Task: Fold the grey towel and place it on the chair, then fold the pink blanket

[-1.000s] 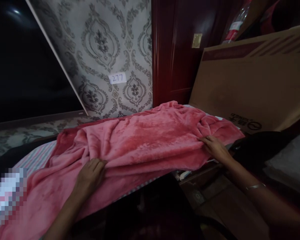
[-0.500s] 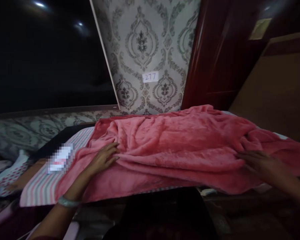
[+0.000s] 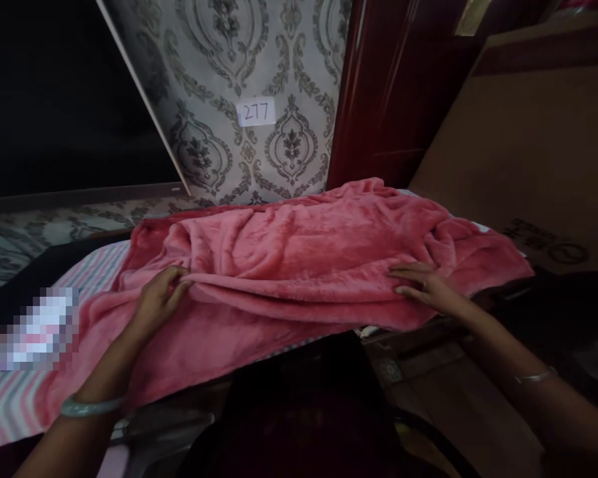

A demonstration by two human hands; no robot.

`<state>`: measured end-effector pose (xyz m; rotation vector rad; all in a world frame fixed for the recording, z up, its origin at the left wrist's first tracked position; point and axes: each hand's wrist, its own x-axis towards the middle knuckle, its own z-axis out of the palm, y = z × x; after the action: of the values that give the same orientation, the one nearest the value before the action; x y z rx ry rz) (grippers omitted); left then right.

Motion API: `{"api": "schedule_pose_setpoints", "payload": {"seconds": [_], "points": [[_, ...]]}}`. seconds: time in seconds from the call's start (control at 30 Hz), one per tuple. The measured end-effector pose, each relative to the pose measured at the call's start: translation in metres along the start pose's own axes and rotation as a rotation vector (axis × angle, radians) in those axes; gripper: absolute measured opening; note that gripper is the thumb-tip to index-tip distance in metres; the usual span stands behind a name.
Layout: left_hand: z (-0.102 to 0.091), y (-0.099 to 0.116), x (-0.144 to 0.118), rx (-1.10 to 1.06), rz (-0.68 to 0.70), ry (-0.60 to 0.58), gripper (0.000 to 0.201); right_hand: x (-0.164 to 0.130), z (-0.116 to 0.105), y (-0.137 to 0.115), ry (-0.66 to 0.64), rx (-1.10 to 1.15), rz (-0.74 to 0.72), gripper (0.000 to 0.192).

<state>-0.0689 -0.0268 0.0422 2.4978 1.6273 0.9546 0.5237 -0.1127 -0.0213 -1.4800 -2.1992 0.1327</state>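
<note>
A plush pink blanket (image 3: 309, 245) lies wrinkled across the board in front of me, with a long raised fold running along its near half. At the left end of that fold my left hand (image 3: 160, 297) is closed, pinching the cloth between thumb and fingers. Toward the right end my right hand (image 3: 425, 287) has the same fold between its fingers and thumb. The blanket's near edge hangs over the front. Beneath it, a striped cloth cover (image 3: 17, 395) shows at the left.
A pixelated white item (image 3: 42, 328) rests on the stripes. Behind stand a dark screen (image 3: 64, 99) and a patterned wall with a "277" paper label (image 3: 256, 111). At the right are a dark red wooden door or panel (image 3: 379, 86) and a large cardboard box (image 3: 528, 153).
The view has swung right and down, so everything sits further left and higher, with more of the box in sight. Both hands stay at the blanket's fold, which looks much the same.
</note>
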Motion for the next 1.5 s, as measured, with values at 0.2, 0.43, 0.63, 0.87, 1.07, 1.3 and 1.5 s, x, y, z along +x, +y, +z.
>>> {"api": "schedule_pose_setpoints", "payload": {"seconds": [0.2, 0.43, 0.63, 0.87, 1.07, 1.3, 1.5], "points": [[-0.001, -0.001, 0.004, 0.055, -0.011, 0.060, 0.028, 0.002, 0.007, -0.003, 0.061, 0.046, -0.048, 0.026], [-0.001, -0.005, 0.005, 0.074, 0.056, 0.123, 0.028, 0.012, 0.011, -0.008, 0.105, -0.014, -0.045, 0.022], [0.004, -0.020, 0.002, 0.116, 0.108, 0.103, 0.030, 0.008, 0.016, -0.001, 0.064, -0.040, -0.077, 0.019], [0.001, -0.020, 0.002, 0.137, 0.192, 0.025, 0.032, 0.012, 0.020, -0.007, 0.254, -0.137, 0.127, 0.020], [-0.001, -0.014, 0.004, 0.115, 0.070, -0.013, 0.027, 0.027, 0.004, 0.000, 0.511, -0.098, 0.257, 0.015], [0.003, -0.011, 0.010, 0.105, 0.025, -0.075, 0.030, 0.034, 0.002, 0.014, 0.335, -0.040, 0.231, 0.020], [0.004, -0.018, 0.009, 0.137, 0.026, -0.101, 0.035, 0.031, -0.009, 0.016, 0.192, 0.010, 0.084, 0.028]]}}
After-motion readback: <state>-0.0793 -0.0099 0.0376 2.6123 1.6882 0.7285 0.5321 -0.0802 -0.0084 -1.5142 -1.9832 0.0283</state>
